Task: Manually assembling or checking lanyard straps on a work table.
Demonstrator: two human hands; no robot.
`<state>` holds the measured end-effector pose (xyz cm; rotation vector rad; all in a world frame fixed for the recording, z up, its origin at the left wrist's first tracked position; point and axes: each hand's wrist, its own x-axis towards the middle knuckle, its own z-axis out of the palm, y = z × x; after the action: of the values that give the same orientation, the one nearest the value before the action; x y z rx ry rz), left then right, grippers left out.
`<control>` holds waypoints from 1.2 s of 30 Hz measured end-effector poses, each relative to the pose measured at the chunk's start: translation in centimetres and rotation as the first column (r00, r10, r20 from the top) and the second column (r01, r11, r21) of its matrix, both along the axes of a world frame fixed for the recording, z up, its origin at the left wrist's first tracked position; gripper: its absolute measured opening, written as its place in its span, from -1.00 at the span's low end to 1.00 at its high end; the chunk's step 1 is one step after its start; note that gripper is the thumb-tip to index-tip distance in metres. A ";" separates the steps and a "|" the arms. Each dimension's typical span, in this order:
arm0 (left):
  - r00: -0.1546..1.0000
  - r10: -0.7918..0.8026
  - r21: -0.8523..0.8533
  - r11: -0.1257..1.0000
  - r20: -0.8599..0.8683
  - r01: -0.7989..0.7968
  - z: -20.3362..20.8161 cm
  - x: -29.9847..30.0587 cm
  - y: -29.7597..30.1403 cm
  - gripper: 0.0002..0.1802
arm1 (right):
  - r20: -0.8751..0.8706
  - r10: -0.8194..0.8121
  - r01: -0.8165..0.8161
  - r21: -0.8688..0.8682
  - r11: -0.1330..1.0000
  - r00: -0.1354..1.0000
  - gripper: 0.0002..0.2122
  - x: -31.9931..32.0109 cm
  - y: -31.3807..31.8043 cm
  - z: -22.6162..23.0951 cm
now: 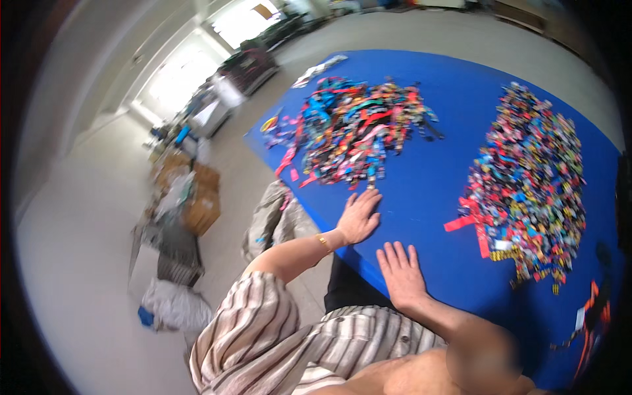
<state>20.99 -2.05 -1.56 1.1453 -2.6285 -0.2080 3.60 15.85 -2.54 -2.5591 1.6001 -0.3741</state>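
Note:
On a blue-topped table (428,191), my left hand (359,216) reaches to the near edge of a loose heap of colourful straps (362,128). Its fingers are stretched out, with the tips close to one strap end; whether they touch it is too blurred to tell. My right hand (403,276) lies flat by the table's near edge, fingers spread, holding nothing. Farther right spreads a long, dense pile of small multicoloured strap pieces (526,178), with pinkish-red bands (480,227) sticking out at its left side.
Orange and black straps (592,322) lie at the table's right edge. A pale strip (319,71) rests at the far left corner. Beside the table a grey sack (263,220) stands on the floor. Cardboard boxes (201,197) and a white bag (174,304) line the left.

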 end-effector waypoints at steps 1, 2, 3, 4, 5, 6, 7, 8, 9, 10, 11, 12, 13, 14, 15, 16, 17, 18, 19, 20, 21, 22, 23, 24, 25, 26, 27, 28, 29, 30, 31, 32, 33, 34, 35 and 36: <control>1.000 0.013 -0.002 1.000 -0.010 -0.013 0.4 0.1 0.0 -0.42 | -0.051 -0.012 0.011 -0.022 1.000 0.999 -0.46 0.3 -0.2 -0.5; 1.000 0.007 0.009 1.000 -0.022 -0.006 0.4 0.0 0.0 -0.42 | -0.036 -0.008 0.007 -0.038 0.999 0.999 -0.46 0.3 -0.4 -0.8; 1.000 0.019 0.001 1.000 -0.022 -0.019 0.2 0.2 0.0 -0.42 | -0.045 -0.002 0.001 -0.031 1.000 0.999 -0.46 0.4 -0.5 -0.4; 0.999 0.034 -0.011 0.999 -0.019 -0.035 0.1 0.6 0.1 -0.43 | -0.051 0.008 -0.009 -0.026 1.000 0.999 -0.46 0.5 -0.6 0.0; 0.999 0.025 -0.018 1.000 -0.023 -0.026 -0.1 0.9 0.0 -0.43 | -0.041 0.005 -0.007 -0.038 0.999 0.999 -0.46 0.7 -0.6 -0.2; 0.999 0.031 -0.029 0.999 -0.028 -0.031 -0.3 1.3 0.0 -0.43 | -0.031 0.017 -0.019 -0.056 0.998 0.999 -0.46 0.9 -0.7 -0.7; 1.000 0.012 -0.042 0.999 -0.027 -0.013 -0.5 1.4 -0.1 -0.43 | 0.026 0.013 -0.011 -0.071 0.997 1.000 -0.46 0.9 -0.7 -1.0; 1.000 0.003 -0.057 0.998 -0.028 -0.005 -0.7 1.3 -0.2 -0.43 | 0.019 -0.033 0.035 -0.059 0.998 0.999 -0.46 0.8 -0.6 -1.0; 1.000 0.003 -0.051 0.999 -0.010 -0.003 -0.8 1.1 -0.4 -0.43 | 0.012 -0.031 0.031 -0.055 0.998 0.999 -0.46 0.7 -0.5 -1.0; 1.000 0.003 -0.051 0.999 -0.001 -0.003 -0.7 1.0 -0.4 -0.43 | 0.007 -0.014 0.015 -0.054 0.998 1.000 -0.46 0.8 -0.5 -0.9; 1.000 0.004 -0.043 0.999 0.003 -0.003 -0.7 0.7 -0.3 -0.43 | -0.013 -0.021 0.021 -0.049 0.999 1.000 -0.46 0.7 -0.5 -0.8; 1.000 0.008 -0.036 0.999 0.007 -0.008 -0.8 0.4 -0.3 -0.43 | -0.016 -0.039 0.039 -0.043 0.998 0.999 -0.46 0.5 -0.3 -0.7; 1.000 -0.007 -0.030 1.000 0.005 0.007 -0.9 0.4 -0.3 -0.43 | -0.019 -0.033 0.032 -0.035 0.999 0.999 -0.46 0.4 -0.1 -0.5; 1.000 0.000 -0.036 0.999 0.009 0.001 -1.0 0.4 -0.3 -0.43 | -0.021 -0.024 0.024 -0.029 0.999 0.999 -0.46 0.4 0.0 -0.4; 1.000 0.007 -0.042 0.999 0.013 -0.007 -1.0 0.5 -0.5 -0.43 | -0.018 -0.031 0.030 -0.062 0.998 0.999 -0.45 0.5 -0.2 -0.8; 1.000 0.009 -0.044 0.999 0.004 -0.009 -0.9 0.8 -0.2 -0.43 | -0.019 -0.033 0.032 -0.053 0.998 0.999 -0.45 0.6 -0.1 -0.6; 1.000 0.007 -0.049 0.999 0.009 -0.007 -0.8 0.9 -0.3 -0.43 | -0.044 -0.028 0.025 -0.065 0.998 0.999 -0.45 0.6 -0.1 -0.3; 1.000 0.006 -0.055 0.998 0.013 -0.005 -0.7 0.8 -0.4 -0.43 | -0.068 -0.022 0.017 -0.077 0.997 0.997 -0.45 0.6 -0.1 -0.1; 1.000 0.015 -0.048 0.999 0.023 -0.014 -0.4 0.7 -0.4 -0.43 | -0.062 -0.021 0.015 -0.090 0.996 0.998 -0.46 0.5 -0.2 -0.2; 1.000 0.012 -0.045 0.999 0.022 -0.011 -0.4 0.6 -0.3 -0.43 | -0.062 -0.023 0.018 -0.086 0.996 0.998 -0.46 0.5 -0.1 -0.2; 1.000 0.013 -0.033 0.999 0.026 -0.012 -0.5 0.7 -0.1 -0.43 | -0.057 -0.021 0.016 -0.082 0.997 0.998 -0.46 0.6 0.1 -0.2; 1.000 0.010 -0.026 1.000 0.028 -0.009 -0.5 0.6 -0.3 -0.43 | -0.053 -0.022 0.018 -0.082 0.996 0.998 -0.46 0.6 -0.1 -0.3; 1.000 0.007 -0.021 1.000 0.019 -0.006 -0.6 0.8 -0.2 -0.43 | -0.055 -0.029 0.024 -0.085 0.996 0.998 -0.46 0.7 -0.2 -0.5; 1.000 0.001 -0.023 1.000 0.017 0.000 -0.6 0.9 0.0 -0.43 | -0.036 -0.025 0.022 -0.086 0.996 0.999 -0.46 1.0 -0.2 -1.0; 1.000 0.006 -0.020 1.000 0.021 -0.006 -0.7 0.8 0.1 -0.43 | -0.019 -0.024 0.022 -0.086 0.996 1.000 -0.46 1.0 -0.3 -1.1; 1.000 0.012 -0.015 1.000 0.026 -0.012 -0.7 0.8 0.2 -0.42 | -0.023 -0.031 0.029 -0.085 0.996 0.999 -0.46 0.9 -0.4 -1.3; 0.999 0.016 -0.016 1.000 0.041 -0.015 -0.6 0.9 0.1 -0.42 | -0.021 -0.020 0.018 -0.096 0.995 1.000 -0.45 0.9 -0.4 -1.5; 0.999 0.011 -0.004 1.000 0.038 -0.011 -0.5 0.7 0.2 -0.42 | -0.017 -0.006 0.004 -0.097 0.995 1.000 -0.45 0.8 0.1 -1.2; 0.999 0.011 -0.016 1.000 0.040 -0.010 -0.4 0.6 0.2 -0.41 | -0.023 0.009 -0.011 -0.085 0.996 1.000 -0.42 0.5 0.1 -0.7; 0.999 0.010 -0.027 1.000 0.041 -0.009 -0.3 0.5 0.3 -0.41 | -0.027 0.006 -0.008 -0.070 0.997 1.000 -0.42 0.4 0.1 -0.8; 0.999 0.007 -0.030 1.000 0.040 -0.006 -0.1 0.3 0.2 -0.40 | -0.015 0.015 -0.016 -0.082 0.997 1.000 -0.40 0.3 0.0 -0.5; 0.999 0.010 -0.027 1.000 0.034 -0.009 0.0 0.3 0.2 -0.41 | -0.003 0.023 -0.023 -0.092 0.995 1.000 -0.39 0.1 -0.1 -0.2; 0.999 0.016 -0.023 1.000 0.038 -0.015 -0.1 0.4 0.2 -0.41 | 0.013 0.049 -0.049 -0.047 0.998 0.999 -0.36 -0.1 0.0 0.1; 0.999 0.025 -0.023 0.999 0.041 -0.024 -0.1 0.5 0.1 -0.42 | 0.008 0.044 -0.044 -0.037 0.998 0.999 -0.36 -0.1 -0.2 0.1; 0.999 0.031 -0.033 0.999 0.044 -0.030 -0.2 0.6 0.2 -0.44 | 0.012 0.047 -0.047 -0.041 0.998 0.999 -0.35 0.0 -0.3 0.0; 0.999 0.025 -0.026 0.999 0.039 -0.024 -0.3 0.7 0.1 -0.44 | 0.016 0.050 -0.049 -0.046 0.998 0.999 -0.35 0.0 -0.3 -0.1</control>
<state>21.67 -1.92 -1.88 1.1843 -2.6418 -0.1486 3.64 15.53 -2.59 -2.6159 1.5369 -0.4313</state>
